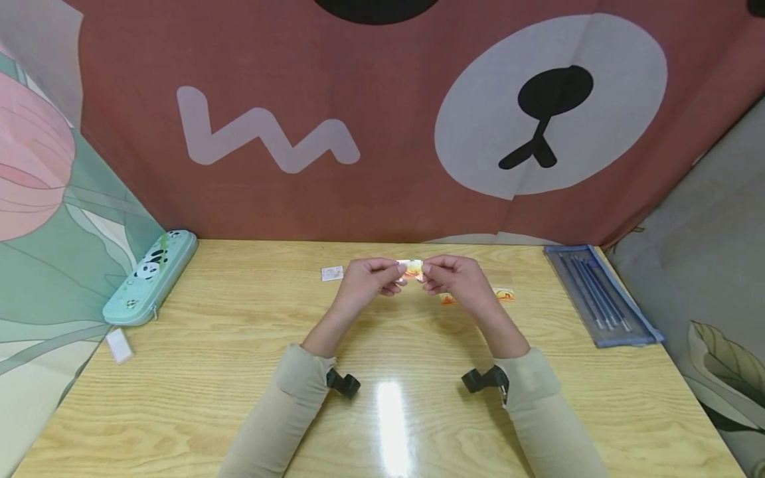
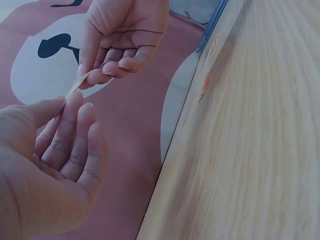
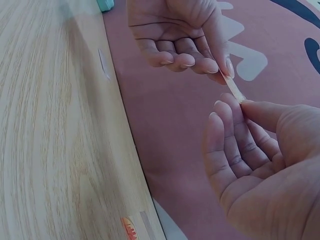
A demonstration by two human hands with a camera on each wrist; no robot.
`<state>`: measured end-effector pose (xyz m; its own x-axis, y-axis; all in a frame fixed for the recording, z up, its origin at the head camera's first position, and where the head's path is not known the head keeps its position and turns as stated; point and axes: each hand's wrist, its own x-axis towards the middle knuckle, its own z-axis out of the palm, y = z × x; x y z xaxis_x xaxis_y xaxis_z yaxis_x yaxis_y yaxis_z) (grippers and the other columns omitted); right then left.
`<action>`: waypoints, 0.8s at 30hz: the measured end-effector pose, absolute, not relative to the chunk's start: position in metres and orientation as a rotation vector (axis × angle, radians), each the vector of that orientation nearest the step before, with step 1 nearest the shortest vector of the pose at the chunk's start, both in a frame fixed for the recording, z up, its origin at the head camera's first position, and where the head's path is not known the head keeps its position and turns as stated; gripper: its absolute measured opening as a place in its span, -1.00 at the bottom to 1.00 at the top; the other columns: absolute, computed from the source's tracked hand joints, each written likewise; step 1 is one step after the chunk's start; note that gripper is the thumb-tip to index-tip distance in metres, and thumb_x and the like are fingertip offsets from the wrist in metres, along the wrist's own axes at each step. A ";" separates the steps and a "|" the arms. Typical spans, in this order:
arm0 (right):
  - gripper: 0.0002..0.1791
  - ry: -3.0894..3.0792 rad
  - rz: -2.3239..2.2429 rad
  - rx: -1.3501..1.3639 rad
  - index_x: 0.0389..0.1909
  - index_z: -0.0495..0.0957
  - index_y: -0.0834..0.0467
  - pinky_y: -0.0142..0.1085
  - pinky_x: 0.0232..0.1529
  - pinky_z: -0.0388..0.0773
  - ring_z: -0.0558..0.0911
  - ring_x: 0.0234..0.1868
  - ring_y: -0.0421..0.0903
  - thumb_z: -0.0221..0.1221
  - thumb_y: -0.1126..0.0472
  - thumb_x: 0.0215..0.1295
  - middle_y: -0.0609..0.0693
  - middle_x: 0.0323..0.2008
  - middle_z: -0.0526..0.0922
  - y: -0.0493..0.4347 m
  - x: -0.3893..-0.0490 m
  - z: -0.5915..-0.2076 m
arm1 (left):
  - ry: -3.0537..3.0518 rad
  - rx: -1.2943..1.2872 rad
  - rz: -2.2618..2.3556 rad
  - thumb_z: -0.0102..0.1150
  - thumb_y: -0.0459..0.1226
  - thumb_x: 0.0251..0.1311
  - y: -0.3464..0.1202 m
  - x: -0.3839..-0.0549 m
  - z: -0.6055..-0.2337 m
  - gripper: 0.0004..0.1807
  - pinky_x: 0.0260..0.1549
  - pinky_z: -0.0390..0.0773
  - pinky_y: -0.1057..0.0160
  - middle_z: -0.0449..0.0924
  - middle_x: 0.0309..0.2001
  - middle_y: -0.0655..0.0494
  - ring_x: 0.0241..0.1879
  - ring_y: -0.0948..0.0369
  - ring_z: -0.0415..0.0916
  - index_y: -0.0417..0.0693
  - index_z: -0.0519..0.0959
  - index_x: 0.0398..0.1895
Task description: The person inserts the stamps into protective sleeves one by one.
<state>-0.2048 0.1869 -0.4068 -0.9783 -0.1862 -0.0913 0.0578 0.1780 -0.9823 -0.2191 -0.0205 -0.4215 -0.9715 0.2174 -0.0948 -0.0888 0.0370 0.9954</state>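
A small card printed in orange and yellow (image 1: 412,270) is stretched between my two hands, above the far part of the table. My left hand (image 1: 364,282) pinches one edge between thumb and index finger. On the opposite edge, the thumb and index finger of my right hand (image 1: 461,282) do the same. Both wrist views show the card (image 3: 234,90) thin and edge-on, lifted off the wood. Orange-printed strips (image 1: 505,295) lie under and beside my right hand, which partly hides them. To the left of my left hand lies a small white printed card (image 1: 332,273).
A mint panda pencil case (image 1: 152,275) lies along the table's left side, with a white block (image 1: 119,345) in front of it. At the right is a blue-edged see-through pouch (image 1: 603,299) holding several pencils. A printed curtain (image 1: 287,206) hangs behind the wooden table (image 1: 209,372).
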 end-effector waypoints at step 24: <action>-0.58 2.210 -1.969 0.014 0.12 0.56 0.41 -0.34 -0.18 0.76 0.76 -0.35 -0.24 0.19 0.14 0.48 -0.11 -0.35 0.75 0.194 -0.209 -0.410 | 2.587 0.536 1.608 0.48 0.01 0.14 -0.025 -0.215 -0.416 -0.32 -0.30 0.74 0.20 0.69 0.02 0.18 -0.13 0.11 0.72 0.39 0.47 0.36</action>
<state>-0.2088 0.1937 -0.4100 -0.9835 -0.1131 -0.1409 0.1270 0.1221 -0.9844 -0.2150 -0.0252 -0.4159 -0.9388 0.3151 0.1388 0.2640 0.3999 0.8777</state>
